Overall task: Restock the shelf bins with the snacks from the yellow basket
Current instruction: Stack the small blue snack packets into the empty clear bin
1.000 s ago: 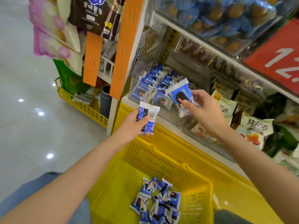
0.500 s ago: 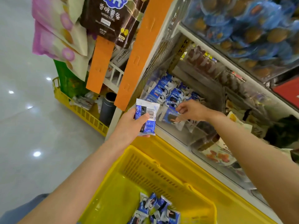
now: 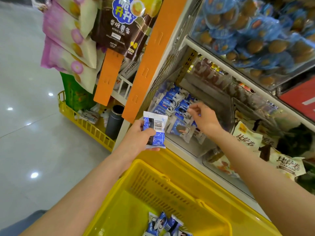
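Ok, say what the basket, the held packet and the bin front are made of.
Yellow basket: moulded plastic, slightly glossy, slotted walls. Snack packet in the left hand: thin glossy printed film, probably plastic, crimped ends. Bin front: clear rigid sheet, perhaps acrylic; packets show through.

Head-worn camera looks steeply down, close over the shelf bin [image 3: 201,147].

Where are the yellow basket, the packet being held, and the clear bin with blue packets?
basket [image 3: 153,184]: head view, its slotted far wall.
packet [image 3: 158,124]: head view, its barcode.
bin [image 3: 183,147]: head view, its clear front wall.
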A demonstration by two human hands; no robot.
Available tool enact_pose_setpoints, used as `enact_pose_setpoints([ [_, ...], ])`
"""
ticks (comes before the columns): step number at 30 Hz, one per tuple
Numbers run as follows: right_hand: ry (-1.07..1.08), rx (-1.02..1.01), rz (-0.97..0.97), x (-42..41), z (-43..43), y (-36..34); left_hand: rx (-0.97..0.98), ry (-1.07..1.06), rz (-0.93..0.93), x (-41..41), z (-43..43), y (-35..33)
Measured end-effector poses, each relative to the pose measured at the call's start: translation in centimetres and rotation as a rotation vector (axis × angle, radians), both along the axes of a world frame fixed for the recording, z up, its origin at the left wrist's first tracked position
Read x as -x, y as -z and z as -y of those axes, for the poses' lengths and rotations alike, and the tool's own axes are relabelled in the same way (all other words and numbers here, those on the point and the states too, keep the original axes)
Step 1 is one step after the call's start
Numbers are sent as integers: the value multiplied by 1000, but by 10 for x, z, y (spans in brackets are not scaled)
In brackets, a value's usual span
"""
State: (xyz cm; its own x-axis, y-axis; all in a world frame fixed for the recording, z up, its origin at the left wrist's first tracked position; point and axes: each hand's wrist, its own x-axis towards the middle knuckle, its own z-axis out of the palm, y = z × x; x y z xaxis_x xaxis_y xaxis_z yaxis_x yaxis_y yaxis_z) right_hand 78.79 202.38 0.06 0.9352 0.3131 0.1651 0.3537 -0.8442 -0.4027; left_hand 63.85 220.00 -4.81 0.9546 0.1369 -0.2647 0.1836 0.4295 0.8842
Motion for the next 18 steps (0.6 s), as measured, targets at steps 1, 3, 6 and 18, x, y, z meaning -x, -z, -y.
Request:
enact_pose_setpoints([
  [1, 6, -112, 95, 15, -4, -5, -4, 16, 40, 2, 1, 0],
  [3, -62, -254, 163, 49, -11, -14, -28, 57, 149, 8, 5, -3],
  [6, -200, -248, 14, 98, -14, -20, -129, 122, 244, 14, 12, -4],
  [18, -488, 87, 447, 167, 16, -14, 48, 238, 46, 33, 39, -7],
])
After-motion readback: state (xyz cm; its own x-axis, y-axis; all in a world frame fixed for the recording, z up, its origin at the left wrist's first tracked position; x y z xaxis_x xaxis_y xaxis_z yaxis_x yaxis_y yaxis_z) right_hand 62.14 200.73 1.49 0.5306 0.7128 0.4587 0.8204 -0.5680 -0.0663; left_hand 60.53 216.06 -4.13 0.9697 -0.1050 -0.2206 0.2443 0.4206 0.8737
